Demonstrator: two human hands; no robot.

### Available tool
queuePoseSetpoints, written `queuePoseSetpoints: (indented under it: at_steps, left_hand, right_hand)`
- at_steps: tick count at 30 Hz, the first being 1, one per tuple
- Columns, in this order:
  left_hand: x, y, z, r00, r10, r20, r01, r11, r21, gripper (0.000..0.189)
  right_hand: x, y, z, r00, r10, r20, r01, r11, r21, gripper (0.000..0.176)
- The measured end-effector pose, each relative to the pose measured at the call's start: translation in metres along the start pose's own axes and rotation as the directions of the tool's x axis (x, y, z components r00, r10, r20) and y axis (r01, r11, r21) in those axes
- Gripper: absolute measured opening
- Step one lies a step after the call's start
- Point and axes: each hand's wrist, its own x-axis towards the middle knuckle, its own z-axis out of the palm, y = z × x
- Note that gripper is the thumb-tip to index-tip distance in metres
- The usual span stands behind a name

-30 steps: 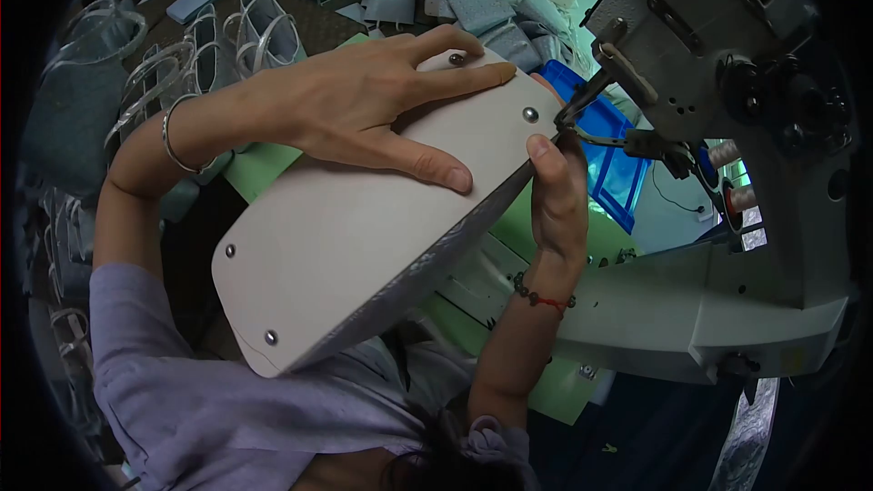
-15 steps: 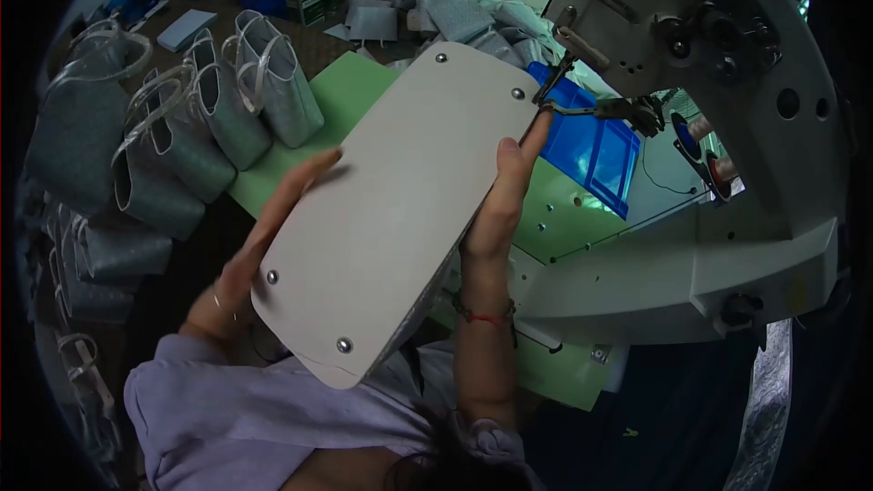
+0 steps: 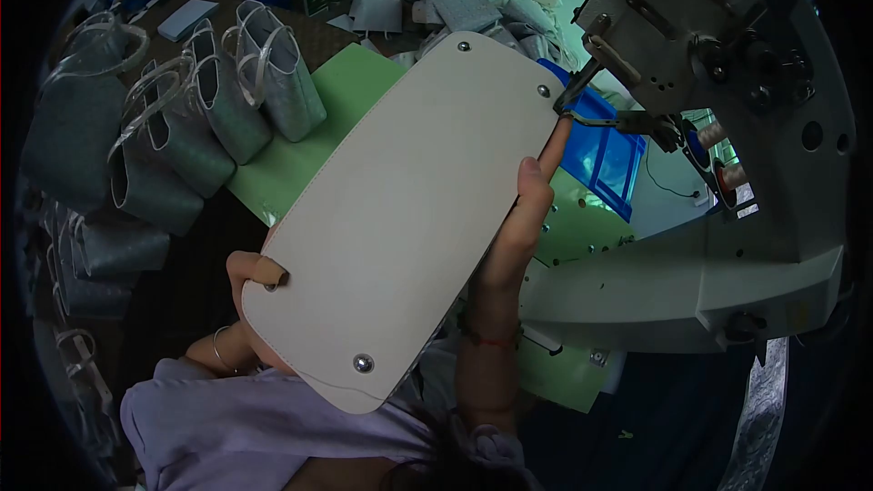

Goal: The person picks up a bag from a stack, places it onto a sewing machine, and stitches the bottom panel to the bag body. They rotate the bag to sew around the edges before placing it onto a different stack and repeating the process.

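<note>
A handbag (image 3: 391, 191) is turned so that its pale, stitched bottom panel faces me, with metal feet at the corners. My left hand (image 3: 257, 275) grips the lower left corner, its covered thumb lying over the foot there. Along the right edge, my right hand (image 3: 526, 209) holds the bag, thumb on the edge and index finger stretched up towards the sewing machine's needle area. The bag's upper right corner is at the presser foot (image 3: 566, 109) of the sewing machine (image 3: 673, 36). Most of the bag's sides are hidden behind the panel. A loose thread end lies near the bottom corner.
Several grey handbags (image 3: 223, 100) with handles stand at the left. A green work surface (image 3: 341, 95) extends under the bag. Behind the machine head sits a blue crate (image 3: 600, 159). Thread spools (image 3: 714, 134) are at the right, and a pile of bag pieces (image 3: 482, 14) lies at the back.
My left hand has slid down the left edge to the lower corner, its thumb now over the foot. The bag and my right hand have shifted slightly right, as has the machine in view.
</note>
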Motion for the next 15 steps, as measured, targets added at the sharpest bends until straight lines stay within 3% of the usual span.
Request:
queuePoseSetpoints:
  at_steps: [15]
  left_hand:
    - [0.035, -0.002, -0.008, 0.978, -0.160, 0.132, 0.161, 0.987, 0.006, 0.095]
  right_hand:
    - [-0.003, -0.004, 0.001, 0.999, 0.050, -0.009, -0.050, 0.999, 0.010, 0.076]
